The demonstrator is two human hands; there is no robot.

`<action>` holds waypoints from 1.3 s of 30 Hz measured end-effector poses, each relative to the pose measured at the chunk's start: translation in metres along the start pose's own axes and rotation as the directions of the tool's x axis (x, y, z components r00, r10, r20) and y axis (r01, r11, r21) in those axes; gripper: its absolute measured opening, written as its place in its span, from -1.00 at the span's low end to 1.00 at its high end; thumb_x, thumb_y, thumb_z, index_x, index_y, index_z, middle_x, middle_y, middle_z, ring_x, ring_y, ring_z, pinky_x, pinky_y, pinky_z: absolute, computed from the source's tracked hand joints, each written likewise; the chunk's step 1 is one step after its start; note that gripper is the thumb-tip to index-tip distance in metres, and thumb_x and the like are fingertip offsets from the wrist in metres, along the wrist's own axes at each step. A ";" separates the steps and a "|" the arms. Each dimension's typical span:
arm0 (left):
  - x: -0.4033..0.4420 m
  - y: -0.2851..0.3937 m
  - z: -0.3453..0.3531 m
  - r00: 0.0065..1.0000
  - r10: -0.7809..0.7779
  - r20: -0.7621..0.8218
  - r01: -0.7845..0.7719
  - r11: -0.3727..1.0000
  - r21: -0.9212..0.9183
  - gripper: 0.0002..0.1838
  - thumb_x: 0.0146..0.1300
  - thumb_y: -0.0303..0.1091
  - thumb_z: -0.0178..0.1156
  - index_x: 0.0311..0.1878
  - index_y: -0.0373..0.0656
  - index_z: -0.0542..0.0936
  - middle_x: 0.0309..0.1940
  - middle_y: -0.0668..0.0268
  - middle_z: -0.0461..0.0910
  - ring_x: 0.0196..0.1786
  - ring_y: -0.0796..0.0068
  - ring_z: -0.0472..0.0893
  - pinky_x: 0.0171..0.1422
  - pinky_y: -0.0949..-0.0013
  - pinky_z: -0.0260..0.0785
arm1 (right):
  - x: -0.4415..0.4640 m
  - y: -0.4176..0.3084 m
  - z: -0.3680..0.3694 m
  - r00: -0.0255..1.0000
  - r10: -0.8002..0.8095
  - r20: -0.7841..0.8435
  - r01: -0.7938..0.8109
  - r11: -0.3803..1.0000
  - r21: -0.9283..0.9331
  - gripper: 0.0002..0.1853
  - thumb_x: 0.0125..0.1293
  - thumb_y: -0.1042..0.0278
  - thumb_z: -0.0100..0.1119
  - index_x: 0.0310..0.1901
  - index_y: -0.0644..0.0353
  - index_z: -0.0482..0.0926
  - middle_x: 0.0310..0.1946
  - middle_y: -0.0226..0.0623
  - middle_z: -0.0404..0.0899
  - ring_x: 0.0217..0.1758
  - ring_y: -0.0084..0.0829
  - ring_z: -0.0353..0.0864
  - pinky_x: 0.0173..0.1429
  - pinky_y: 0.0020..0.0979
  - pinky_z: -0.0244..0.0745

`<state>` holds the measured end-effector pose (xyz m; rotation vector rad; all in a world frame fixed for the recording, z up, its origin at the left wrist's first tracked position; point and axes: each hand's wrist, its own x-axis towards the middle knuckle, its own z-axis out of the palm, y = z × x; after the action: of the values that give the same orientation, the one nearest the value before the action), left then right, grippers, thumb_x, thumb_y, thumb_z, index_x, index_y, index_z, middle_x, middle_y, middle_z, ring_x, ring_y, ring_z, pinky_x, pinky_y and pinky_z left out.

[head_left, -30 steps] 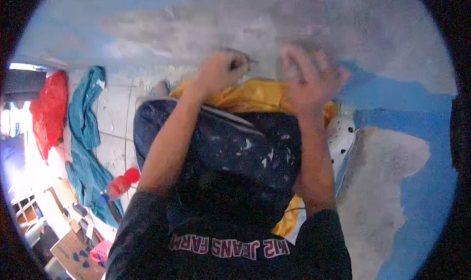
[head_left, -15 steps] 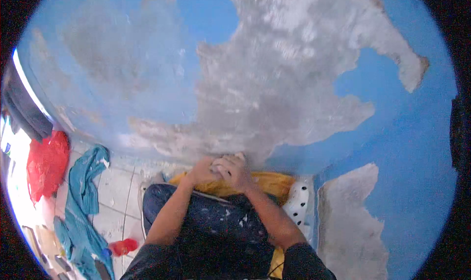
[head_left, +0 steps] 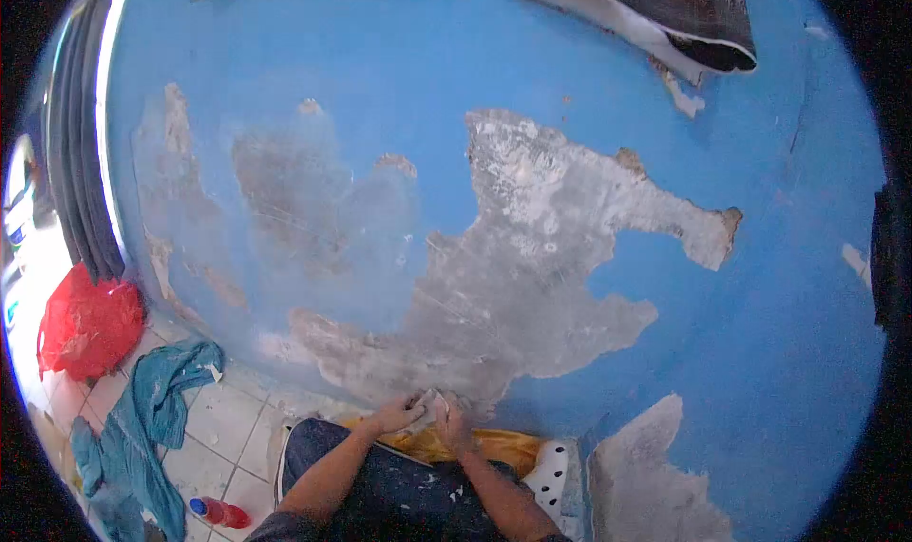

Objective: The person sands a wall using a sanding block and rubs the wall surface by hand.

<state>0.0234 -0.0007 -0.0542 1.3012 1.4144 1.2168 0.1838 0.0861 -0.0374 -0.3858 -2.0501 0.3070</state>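
My left hand (head_left: 397,416) and my right hand (head_left: 454,424) are close together above my lap, at the foot of the wall. Their fingers are bent around a small whitish piece (head_left: 430,401), whose kind is too small to make out. Just beyond them is the blue wall (head_left: 313,190), with a big bare grey plaster patch (head_left: 513,247) reaching down almost to my fingertips. Mustard-yellow cloth (head_left: 503,444) lies beneath my hands, in front of my dark, white-spotted trousers (head_left: 380,475).
On the tiled floor (head_left: 223,418) at left lie a teal cloth (head_left: 157,399), a red plastic bag (head_left: 90,323) and a red bottle with a blue cap (head_left: 220,512). White cloth with black dots (head_left: 549,475) is at my right. Dark sheeting (head_left: 684,10) hangs at the wall's top.
My view has tilted up, showing more wall and the sheeting above. My hands have come slightly apart from their clasped position, the whitish piece between them.
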 end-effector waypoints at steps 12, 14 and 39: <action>-0.012 0.020 0.001 0.975 0.221 -0.001 -0.212 0.939 0.271 -0.56 0.25 -0.17 0.20 0.10 -0.26 0.52 -0.27 -0.02 0.64 -0.23 0.02 0.65 -0.09 0.12 0.47 | 0.006 -0.007 -0.019 0.945 0.319 0.076 -0.316 0.947 -0.053 -0.61 0.30 0.20 0.17 0.10 0.20 0.51 -0.10 0.00 0.55 -0.03 0.03 0.54 0.05 -0.05 0.40; -0.014 0.032 0.001 1.000 -0.011 0.021 0.008 0.992 0.125 -0.57 0.29 -0.16 0.17 0.11 -0.25 0.52 -0.26 -0.05 0.63 -0.20 -0.05 0.64 -0.05 0.11 0.45 | 0.022 -0.037 -0.028 0.975 0.223 0.008 -0.209 0.925 -0.318 -0.55 0.25 0.23 0.23 0.16 0.14 0.47 0.01 -0.07 0.49 0.11 -0.07 0.48 0.18 -0.02 0.30; -0.011 0.051 -0.001 0.885 0.202 -0.420 -0.262 0.961 -0.090 -0.70 0.48 -0.41 -0.09 0.22 -0.25 0.29 0.07 0.20 0.43 0.10 0.42 0.43 0.20 0.35 0.28 | 0.048 -0.027 -0.030 0.894 -0.258 0.368 0.284 0.959 -0.017 -0.41 0.15 0.25 0.29 0.25 0.16 0.46 0.36 -0.24 0.33 0.42 -0.18 0.30 0.49 -0.04 0.15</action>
<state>0.0326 -0.0122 -0.0038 1.1839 1.4466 1.8042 0.1838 0.0822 0.0248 -0.0808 -2.4493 0.1411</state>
